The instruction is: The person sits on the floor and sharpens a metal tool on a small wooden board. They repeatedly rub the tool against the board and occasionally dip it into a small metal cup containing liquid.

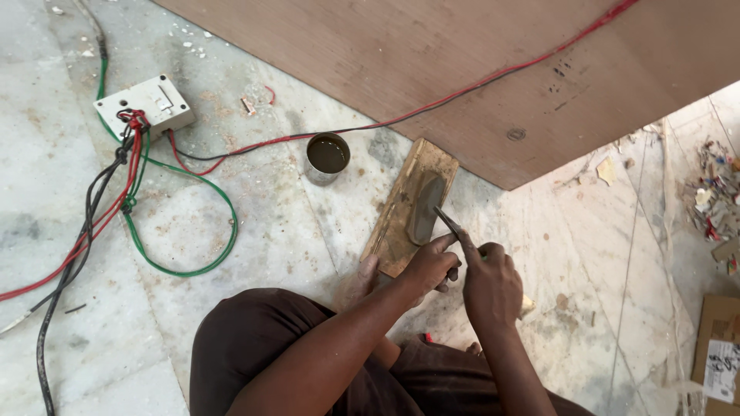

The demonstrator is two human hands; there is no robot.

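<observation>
Left of the worn wooden block with its grey oblong whetstone (425,208), the small round tin of dark oil (327,156) could tip if the block slides. My left hand (428,266) presses the thin metal blade (448,222) onto the stone's near end, my right hand (490,286) closed around its handle — a slip could cut my fingertips.

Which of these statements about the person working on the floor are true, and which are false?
1. Both hands, left hand and right hand, hold a thin metal blade against a grey sharpening stone. True.
2. The stone lies on a glass plate. False: it lies on a wooden block.
3. A small tin of dark liquid stands beside the block. True.
4. The switch box lies on the plywood sheet. False: it lies on the marble floor.
</observation>
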